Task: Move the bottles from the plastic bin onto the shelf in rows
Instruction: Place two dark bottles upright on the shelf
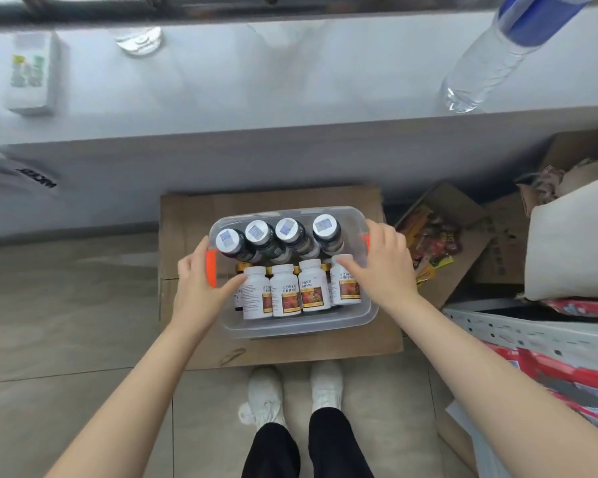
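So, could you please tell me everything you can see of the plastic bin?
The plastic bin is clear, rectangular with rounded corners and open-topped, with an orange handle at each short end. It sits on a cardboard box on the floor. It holds four dark bottles at the back and four white bottles in front. The left hand and right hand each straddle an end, thumbs inside by the white bottles; whether they grip it is unclear.

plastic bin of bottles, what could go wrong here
The dark bottles lean sideways, so lifting one may tip the rest. The white bottles are packed tight, so the right hand could drag a neighbour out. The plastic bin sits on a cardboard box that might sag.
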